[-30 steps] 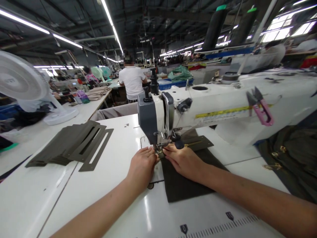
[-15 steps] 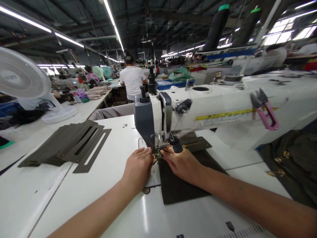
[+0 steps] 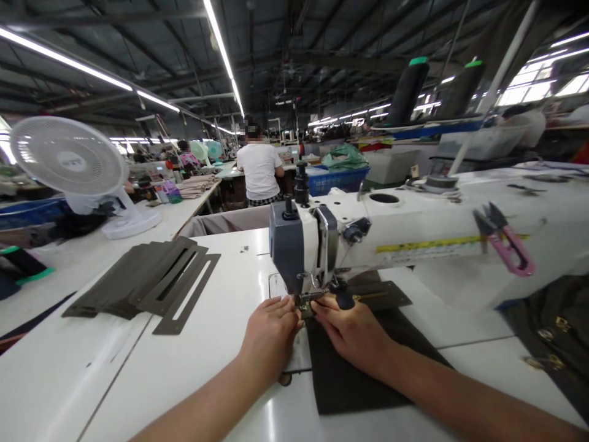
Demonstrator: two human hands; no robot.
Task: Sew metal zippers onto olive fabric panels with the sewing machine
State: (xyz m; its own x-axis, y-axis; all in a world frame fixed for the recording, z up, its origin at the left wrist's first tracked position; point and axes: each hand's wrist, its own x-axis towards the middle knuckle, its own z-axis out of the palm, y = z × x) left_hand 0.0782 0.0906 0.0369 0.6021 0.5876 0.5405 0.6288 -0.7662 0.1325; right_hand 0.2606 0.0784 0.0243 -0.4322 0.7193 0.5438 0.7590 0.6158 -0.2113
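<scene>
A dark olive fabric panel point(image 3: 359, 383) lies flat under the presser foot of a white sewing machine point(image 3: 405, 227). On the panel, my right hand point(image 3: 354, 334) has its fingers pinched at the fabric's edge, just right of the needle area. My left hand point(image 3: 271, 334) is closed at the left side of the foot, thumb and fingertips gripping the same edge; the fingertips are partly hidden. A zipper point(image 3: 375, 295) with a gold-coloured pull runs across a fabric strip behind my right hand.
Slotted olive pieces point(image 3: 138, 276) are stacked at the left on the white table. A white fan point(image 3: 69, 156) stands behind them. Pink thread snips point(image 3: 508, 245) rest against the machine arm. Dark fabric with metal zipper pulls point(image 3: 552, 344) lies at right. A person in a white shirt point(image 3: 260, 172) sits ahead.
The whole view has shifted, so everything appears lower and further right. Both hands keep their hold at the presser foot, and the fabric panel shows little change there.
</scene>
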